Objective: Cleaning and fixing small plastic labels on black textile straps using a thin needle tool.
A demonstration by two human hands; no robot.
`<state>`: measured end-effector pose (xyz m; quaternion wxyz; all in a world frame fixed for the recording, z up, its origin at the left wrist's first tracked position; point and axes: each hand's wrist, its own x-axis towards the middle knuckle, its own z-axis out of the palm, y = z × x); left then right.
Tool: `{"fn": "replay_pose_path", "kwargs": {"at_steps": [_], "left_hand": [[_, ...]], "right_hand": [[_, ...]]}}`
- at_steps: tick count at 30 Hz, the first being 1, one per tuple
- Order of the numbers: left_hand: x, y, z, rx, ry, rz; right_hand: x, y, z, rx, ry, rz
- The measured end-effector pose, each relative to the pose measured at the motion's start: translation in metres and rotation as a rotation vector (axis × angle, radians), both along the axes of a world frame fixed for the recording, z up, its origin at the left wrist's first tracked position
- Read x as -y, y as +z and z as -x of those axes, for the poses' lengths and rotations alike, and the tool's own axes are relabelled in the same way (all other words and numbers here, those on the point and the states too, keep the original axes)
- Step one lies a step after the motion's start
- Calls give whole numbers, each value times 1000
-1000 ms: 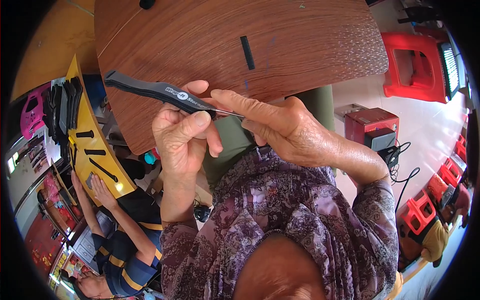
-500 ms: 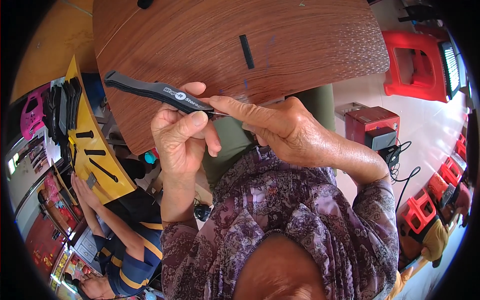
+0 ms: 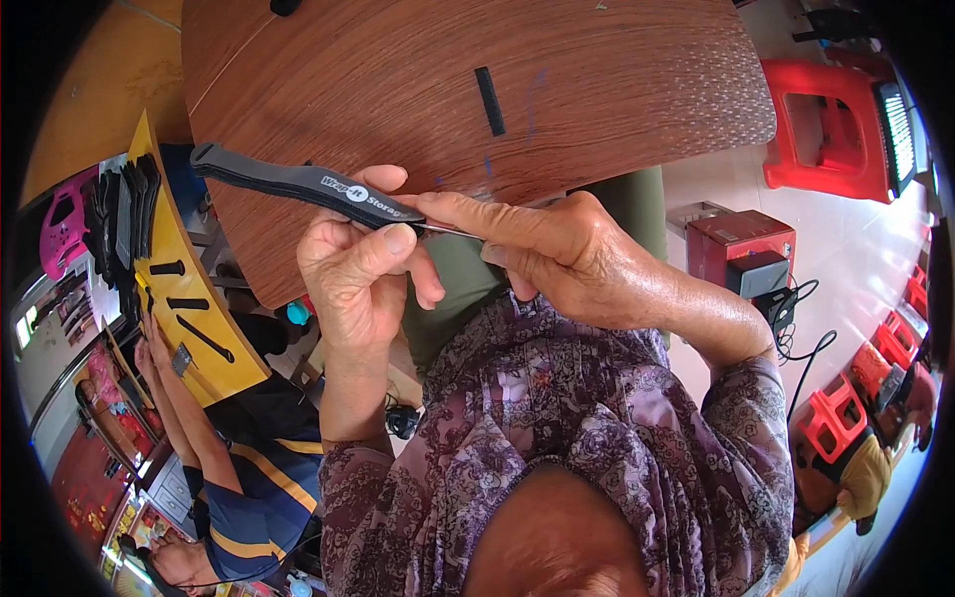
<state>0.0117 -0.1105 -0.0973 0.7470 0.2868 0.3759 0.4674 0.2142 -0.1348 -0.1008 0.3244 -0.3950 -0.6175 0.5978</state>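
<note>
My left hand [image 3: 353,269] pinches a bundle of grey and black fabric straps [image 3: 288,183] between thumb and fingers. The bundle lies tilted, its looped far end reaching to the left over the table and its near end by my right fingers. White print marks the top strap. My right hand [image 3: 567,254] is closed on a thin metal tool [image 3: 453,231], whose shaft meets the near end of the straps; its handle is hidden in my palm, so I cannot tell its kind. My right index fingertip rests at the strap end.
A short black strip [image 3: 489,101] lies on the brown wooden table [image 3: 637,90]. At the left, a co-worker's hands [image 3: 154,348] are over a yellow board [image 3: 214,373] with black straps. A red stool [image 3: 811,179] and a red box [image 3: 731,244] stand at the right.
The strap bundle has shifted slightly left, and more of the metal shaft shows between it and my right hand. The co-worker's hands and head have moved a little.
</note>
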Motion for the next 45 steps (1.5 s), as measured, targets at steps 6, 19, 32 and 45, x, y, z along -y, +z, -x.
{"fn": "replay_pose_path", "kwargs": {"at_steps": [6, 19, 32, 45], "left_hand": [[3, 0, -3, -90, 26, -76], [5, 3, -8, -205, 67, -128], [2, -9, 3, 17, -30, -10], [-1, -16, 5, 78, -52, 114]], "right_hand": [[-4, 4, 1, -11, 12, 120], [-5, 1, 5, 43, -17, 15], [-24, 12, -6, -252, 72, 693], [-24, -3, -4, -271, 73, 714]]}}
